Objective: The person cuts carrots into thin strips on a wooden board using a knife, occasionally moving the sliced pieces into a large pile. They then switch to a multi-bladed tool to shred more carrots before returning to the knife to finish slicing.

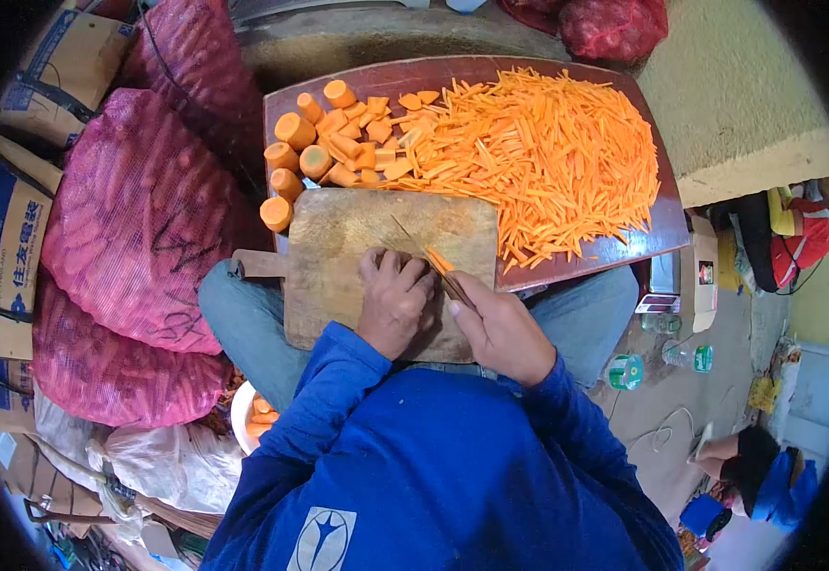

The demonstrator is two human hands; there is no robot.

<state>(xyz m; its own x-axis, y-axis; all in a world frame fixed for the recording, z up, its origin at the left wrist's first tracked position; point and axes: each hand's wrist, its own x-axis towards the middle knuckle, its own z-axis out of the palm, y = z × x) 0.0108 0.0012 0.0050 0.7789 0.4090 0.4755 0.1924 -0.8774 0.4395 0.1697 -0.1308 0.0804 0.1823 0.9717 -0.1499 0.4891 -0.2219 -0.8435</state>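
A worn wooden cutting board (pixel 329 247) with a handle on its left lies in front of me, across my lap and the table's near edge. My right hand (pixel 505 328) grips a knife (pixel 416 240), its thin blade slanting up and left over the board. Orange carrot slivers (pixel 441 260) sit along the blade's right side. Beside the knife, my left hand (pixel 397 300) rests on the board with its fingers curled under; whatever they hold is hidden. Beyond the board, a heap of carrot sticks (pixel 548 162) spreads at the right, with thick carrot chunks (pixel 315 162) at the left.
The dark red table (pixel 614 255) carries the carrots. Pink mesh sacks (pixel 134 224) and cardboard boxes (pixel 0 233) crowd the left. A white container (pixel 243 414) of carrots stands by my left leg. Plastic bottles (pixel 624 371) are on the floor at right, with other people (pixel 781 485) beyond.
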